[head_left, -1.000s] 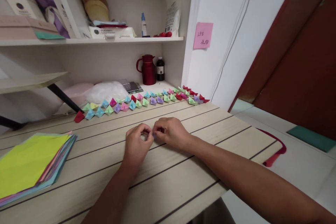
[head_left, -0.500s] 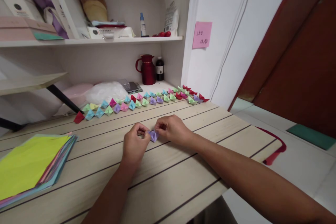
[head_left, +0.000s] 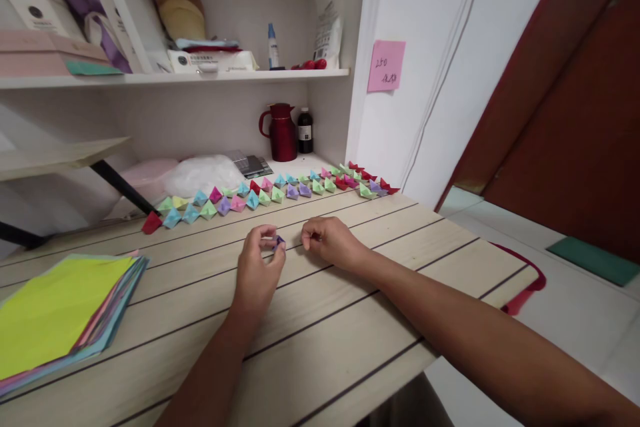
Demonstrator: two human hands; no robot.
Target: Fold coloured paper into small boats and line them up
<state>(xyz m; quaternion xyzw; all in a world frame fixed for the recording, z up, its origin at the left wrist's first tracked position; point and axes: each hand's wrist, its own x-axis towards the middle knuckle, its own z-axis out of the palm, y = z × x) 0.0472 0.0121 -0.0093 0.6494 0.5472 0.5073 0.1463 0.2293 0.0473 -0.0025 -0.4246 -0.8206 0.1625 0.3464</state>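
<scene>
Between the thumb and fingers of my left hand (head_left: 259, 271) is a small folded purple paper boat (head_left: 279, 241), mostly hidden by the fingertips. My right hand (head_left: 330, 241) hovers just to the right, apart from the boat, its fingers curled in and nothing visible in them. Beyond both hands, several folded paper boats (head_left: 253, 199) in green, blue, pink, purple and red stand in rows along the back of the slatted table (head_left: 320, 340).
At the left lies a stack of coloured paper (head_left: 65, 313), yellow on top. Behind the rows are a plastic bag (head_left: 203, 175), a red jug (head_left: 283, 132) and a dark bottle (head_left: 305, 130). A shelf (head_left: 225, 78) overhangs them. A pink note (head_left: 385, 65) sticks to the wall.
My right hand has let go of the purple paper boat and drawn slightly right. My left hand keeps the boat, now turned and more hidden by the fingers.
</scene>
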